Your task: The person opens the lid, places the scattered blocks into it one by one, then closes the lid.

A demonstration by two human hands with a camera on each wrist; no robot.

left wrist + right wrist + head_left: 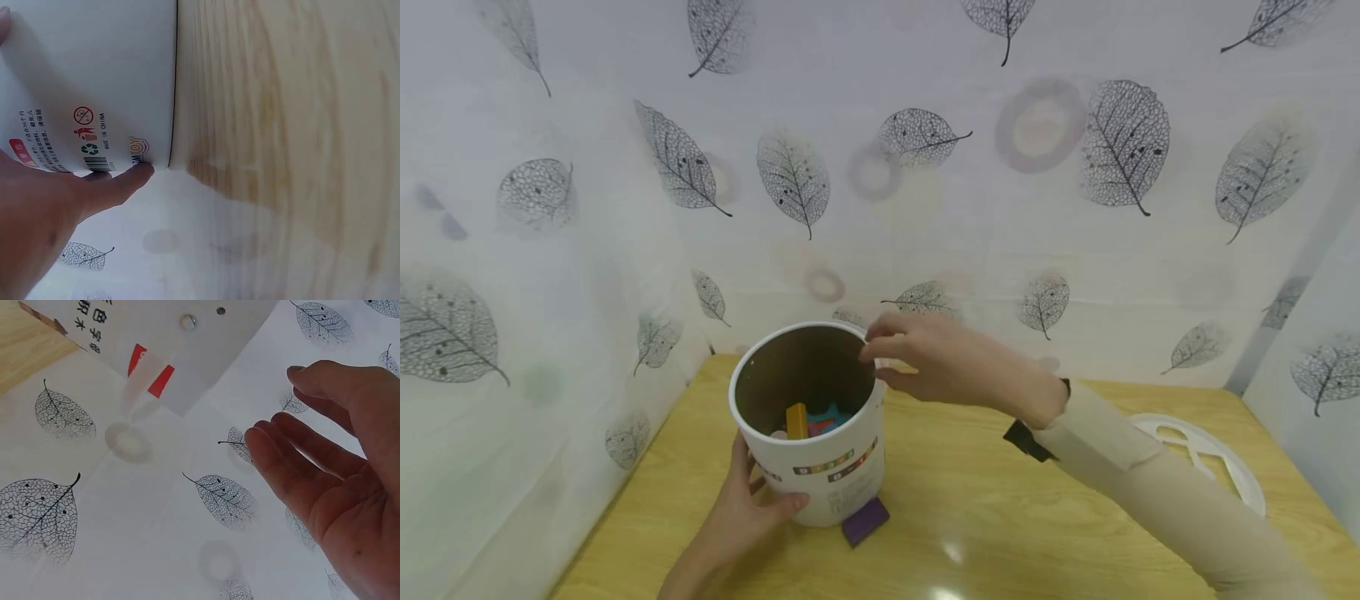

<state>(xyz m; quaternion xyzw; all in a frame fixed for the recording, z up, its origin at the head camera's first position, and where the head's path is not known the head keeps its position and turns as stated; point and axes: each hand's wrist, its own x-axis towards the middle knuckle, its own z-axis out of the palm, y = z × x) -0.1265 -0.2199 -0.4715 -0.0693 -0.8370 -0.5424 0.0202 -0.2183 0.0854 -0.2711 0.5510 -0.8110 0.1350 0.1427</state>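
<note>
A white cylindrical bucket (820, 475) with printed labels stands upright on the table, its top uncovered. Inside lie an orange block (797, 422) and several coloured pieces, some teal and red; the lower contents are hidden. My left hand (741, 517) grips the bucket's lower left side, thumb on the front and fingers round the side. In the left wrist view, fingers of the left hand (56, 206) press against the printed wall. Nothing is held in my right hand (936, 358), its fingers loosely bent beside the bucket's right rim. The right wrist view shows that hand (337, 469) apart from the bucket.
A purple block (866, 522) lies on the wooden table (985, 500) against the bucket's front base. To the right, partly behind the right forearm, is a round white lid (1243, 475) with cut-out openings. Leaf-patterned sheets (925, 225) enclose the back and sides.
</note>
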